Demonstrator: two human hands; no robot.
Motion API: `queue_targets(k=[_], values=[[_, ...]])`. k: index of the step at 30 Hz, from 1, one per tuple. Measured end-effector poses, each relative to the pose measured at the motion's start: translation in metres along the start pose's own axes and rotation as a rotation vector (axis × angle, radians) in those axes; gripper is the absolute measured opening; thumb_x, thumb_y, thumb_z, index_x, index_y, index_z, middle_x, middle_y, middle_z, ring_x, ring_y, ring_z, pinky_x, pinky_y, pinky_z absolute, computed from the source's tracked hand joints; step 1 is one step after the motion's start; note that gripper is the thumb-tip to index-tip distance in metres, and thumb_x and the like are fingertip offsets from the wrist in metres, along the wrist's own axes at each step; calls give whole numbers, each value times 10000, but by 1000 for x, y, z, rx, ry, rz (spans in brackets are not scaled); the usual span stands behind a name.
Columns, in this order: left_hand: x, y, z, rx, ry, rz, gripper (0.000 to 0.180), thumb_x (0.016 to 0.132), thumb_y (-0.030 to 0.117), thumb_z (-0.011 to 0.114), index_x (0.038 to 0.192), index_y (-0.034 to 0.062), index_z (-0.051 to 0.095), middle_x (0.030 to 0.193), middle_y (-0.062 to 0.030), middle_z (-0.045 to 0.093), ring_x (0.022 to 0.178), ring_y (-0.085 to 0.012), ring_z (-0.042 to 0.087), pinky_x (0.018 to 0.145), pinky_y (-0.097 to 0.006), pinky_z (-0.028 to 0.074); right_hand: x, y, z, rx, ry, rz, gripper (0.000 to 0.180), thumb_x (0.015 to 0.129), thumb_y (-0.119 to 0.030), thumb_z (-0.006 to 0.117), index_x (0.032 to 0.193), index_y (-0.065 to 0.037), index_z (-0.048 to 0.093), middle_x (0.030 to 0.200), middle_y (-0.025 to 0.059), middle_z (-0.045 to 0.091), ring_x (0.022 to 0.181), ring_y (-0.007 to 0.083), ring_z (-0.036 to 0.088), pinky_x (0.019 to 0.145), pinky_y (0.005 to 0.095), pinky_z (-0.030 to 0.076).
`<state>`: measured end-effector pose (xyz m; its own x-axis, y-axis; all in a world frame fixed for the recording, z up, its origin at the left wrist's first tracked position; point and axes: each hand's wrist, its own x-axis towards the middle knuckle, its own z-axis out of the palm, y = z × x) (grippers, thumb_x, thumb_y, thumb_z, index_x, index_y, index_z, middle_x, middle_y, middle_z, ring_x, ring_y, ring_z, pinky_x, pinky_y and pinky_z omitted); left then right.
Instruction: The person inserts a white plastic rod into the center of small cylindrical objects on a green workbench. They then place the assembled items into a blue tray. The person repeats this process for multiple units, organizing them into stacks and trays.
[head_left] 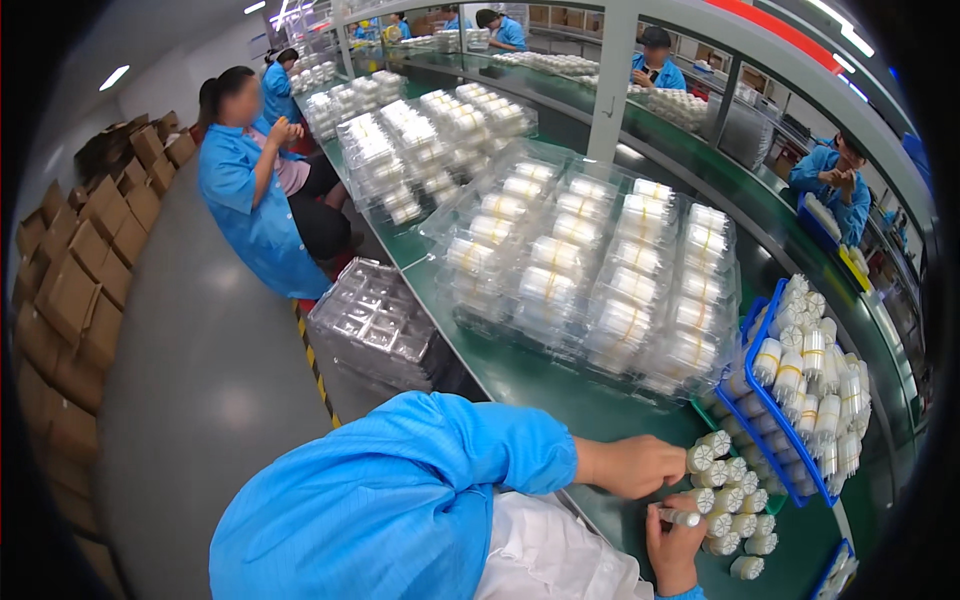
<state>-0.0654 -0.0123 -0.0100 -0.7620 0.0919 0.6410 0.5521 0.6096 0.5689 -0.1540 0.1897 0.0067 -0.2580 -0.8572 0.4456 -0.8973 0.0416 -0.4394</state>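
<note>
My left hand reaches over the bench with its fingers curled beside a cluster of small white cylinders. Its fingertips are partly hidden, so I cannot make out what they hold, if anything. Just nearer to me, my right hand is closed round one small white cylinder, which lies tilted between thumb and fingers. The cluster's cylinders stand close together, their pale ribbed ends facing up. Right behind them is a blue basket heaped with more white cylinders, several with yellow bands.
Clear plastic trays packed with banded white cylinders cover the green bench. Stacked empty trays stand beside it at left. A co-worker in blue sits farther along; cartons line the left wall. A metal post rises behind.
</note>
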Motion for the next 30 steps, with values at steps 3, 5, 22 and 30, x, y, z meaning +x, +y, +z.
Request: queue_targets(k=[3,5,22,30], values=[[1,0,-7,44,97,38,101,750,23,591,837,66,563,885,-85,560,793,-313,589,649,-433,484,3,-10,0,-20,-12,-8,213,808,-98,769,891,-24,588,799,141,618,632,320,614,555,406,476],[11,2,-20,231,223,256,136,739,42,615,872,72,601,942,-94,600,844,-310,611,691,-424,503,-1,-5,3,-73,40,11,283,776,-139,822,918,-21,608,787,151,624,646,350,624,563,418,498],[97,120,-206,888,56,81,163,816,-78,638,964,-11,636,926,-155,614,838,-316,606,730,-379,476,5,-10,-6,28,2,-132,259,806,-174,805,921,-67,599,823,69,632,637,253,636,532,364,497],[158,-1,-302,1090,-314,-300,343,852,149,727,1170,67,630,1135,-148,620,1079,-335,614,914,-424,506,5,-10,-8,58,-30,-122,240,818,-186,797,900,-75,601,830,68,628,625,253,630,520,370,484]])
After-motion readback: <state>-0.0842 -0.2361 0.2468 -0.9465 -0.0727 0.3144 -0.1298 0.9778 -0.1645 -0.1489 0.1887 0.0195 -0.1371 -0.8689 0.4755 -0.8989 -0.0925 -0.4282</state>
